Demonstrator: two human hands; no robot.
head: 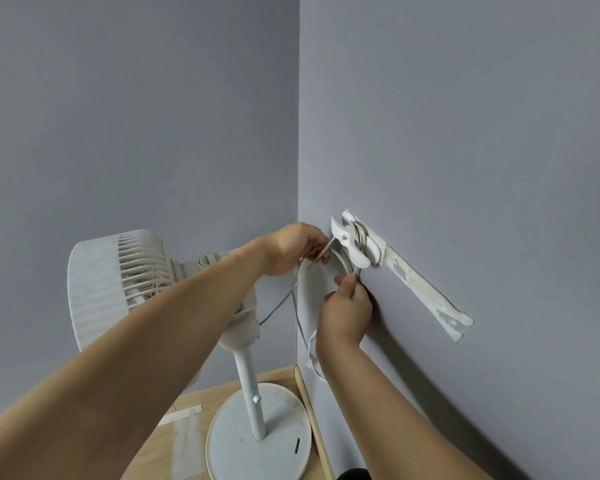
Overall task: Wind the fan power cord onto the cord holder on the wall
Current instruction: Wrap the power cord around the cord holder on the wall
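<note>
Left hand (293, 249) pinches cord (300, 306) at holder's (355, 242) nine o'clock; right hand (345, 308) grips it at six. Slack could slip wound turns off.

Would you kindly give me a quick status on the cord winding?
Both hands, left and right, grip cord. Several turns on holder; slack hanging. Nothing in the way.

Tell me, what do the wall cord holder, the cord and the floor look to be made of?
Cord holder: apparently white moulded plastic, smooth with a slight sheen and rounded prongs.
Cord: flat, pale, flexible, probably rubber or vinyl sheathing; it bends in loose loops between the left hand and the right hand.
Floor: light wood or wood-look laminate; faint grain shows.
</note>
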